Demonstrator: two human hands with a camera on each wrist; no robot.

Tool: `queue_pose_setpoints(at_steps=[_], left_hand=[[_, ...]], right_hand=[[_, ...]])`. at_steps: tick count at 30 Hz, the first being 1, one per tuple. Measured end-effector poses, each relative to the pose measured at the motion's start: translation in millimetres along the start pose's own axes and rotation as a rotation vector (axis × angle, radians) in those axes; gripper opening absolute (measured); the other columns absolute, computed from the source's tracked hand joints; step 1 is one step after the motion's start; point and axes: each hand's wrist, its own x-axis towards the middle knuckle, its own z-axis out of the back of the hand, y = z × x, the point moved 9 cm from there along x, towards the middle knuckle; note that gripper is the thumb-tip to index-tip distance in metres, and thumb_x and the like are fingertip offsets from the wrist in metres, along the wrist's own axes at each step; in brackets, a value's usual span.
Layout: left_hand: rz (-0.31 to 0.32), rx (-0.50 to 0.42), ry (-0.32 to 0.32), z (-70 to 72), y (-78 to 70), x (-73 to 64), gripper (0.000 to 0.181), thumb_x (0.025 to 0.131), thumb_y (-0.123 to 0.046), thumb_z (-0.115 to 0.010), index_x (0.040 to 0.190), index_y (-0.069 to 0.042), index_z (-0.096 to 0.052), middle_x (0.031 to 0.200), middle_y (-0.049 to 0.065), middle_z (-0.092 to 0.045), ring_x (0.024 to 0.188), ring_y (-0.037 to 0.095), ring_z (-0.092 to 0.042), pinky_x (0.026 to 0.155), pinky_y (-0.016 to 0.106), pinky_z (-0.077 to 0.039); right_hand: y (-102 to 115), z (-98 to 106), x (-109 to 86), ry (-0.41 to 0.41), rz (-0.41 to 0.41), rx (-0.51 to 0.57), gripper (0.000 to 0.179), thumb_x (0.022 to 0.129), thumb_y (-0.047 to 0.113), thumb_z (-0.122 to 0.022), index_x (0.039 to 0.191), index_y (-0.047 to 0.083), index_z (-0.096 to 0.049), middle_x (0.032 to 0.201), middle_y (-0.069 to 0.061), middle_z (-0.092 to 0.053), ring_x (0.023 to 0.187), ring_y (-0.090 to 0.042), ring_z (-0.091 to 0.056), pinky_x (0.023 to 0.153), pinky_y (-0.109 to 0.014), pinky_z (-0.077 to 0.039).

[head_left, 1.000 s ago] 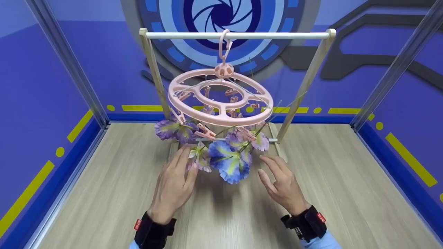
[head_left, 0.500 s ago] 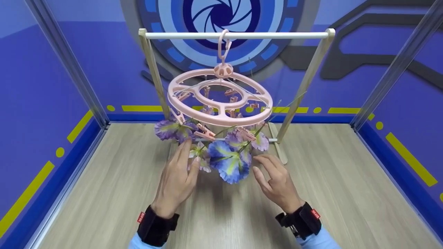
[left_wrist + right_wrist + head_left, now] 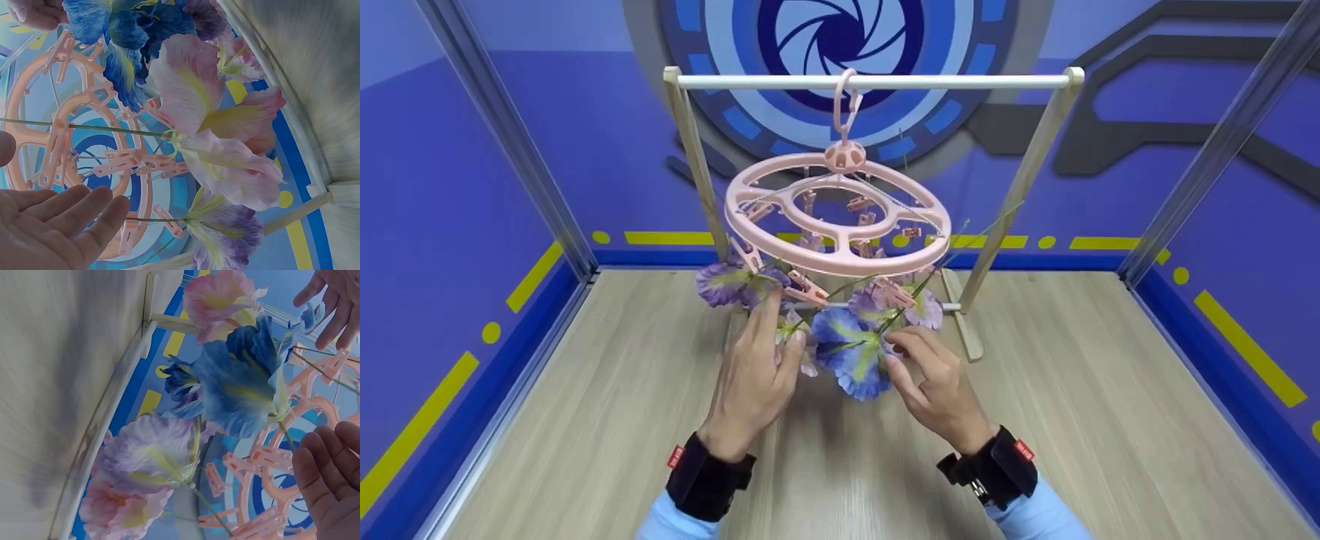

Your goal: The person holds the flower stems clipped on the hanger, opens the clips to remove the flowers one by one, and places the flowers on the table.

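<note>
A pink round clip hanger (image 3: 780,244) hangs by its hook from a rack's white top bar. Artificial irises hang head-down from its clips. My left hand (image 3: 750,386) is raised beside a pale pink iris (image 3: 185,84), its fingers fairly straight and holding nothing. A purple iris (image 3: 724,283) lies just beyond those fingertips. On the other side, my right hand (image 3: 941,390) has its loosely bent fingers at the edge of a blue iris (image 3: 851,364). In the right wrist view its fingertips are close to that flower's stem; whether they touch is unclear.
The rack has wooden side posts (image 3: 1020,191) and flat feet (image 3: 971,337) on the wood-grain table (image 3: 1080,390). Blue patterned panels (image 3: 457,187) stand at the back and sides, with metal posts at the corners. Several pink clips (image 3: 806,289) dangle under the hanger.
My right hand has moved left and slightly up, reaching the blue iris. The left hand has edged right and up beside the pale pink iris. The hanger and flowers look nearly still.
</note>
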Motion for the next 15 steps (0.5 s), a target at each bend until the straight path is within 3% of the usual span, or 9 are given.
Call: queue_pose_setpoints(at_steps=[9,15], left_hand=[[-0.018,0.007,0.02,-5.8,-8.3,2.1,0.058,0.104,-0.022,-0.058,0.152,0.006,-0.042,0.148,0.024,-0.053,0.135,0.037,-0.054,0.111,0.052,-0.045],[-0.046,-0.016,0.056,-14.9,-15.2,3.1,0.058,0.104,-0.02,-0.058,0.154,0.005,-0.04,0.152,0.023,-0.05,0.139,0.035,-0.051,0.114,0.05,-0.042]], right_hand=[[0,-8,15.5,0.033,-0.061,0.042,0.023,0.094,0.001,-0.068,0.117,-0.002,-0.068,0.108,-0.012,-0.069,0.091,-0.018,-0.066,0.076,-0.035,-0.059],[0,-11,21.1,0.03,-0.06,0.07,0.023,0.093,0.0,-0.068,0.115,-0.003,-0.067,0.107,-0.013,-0.068,0.088,-0.017,-0.066,0.073,-0.035,-0.059]])
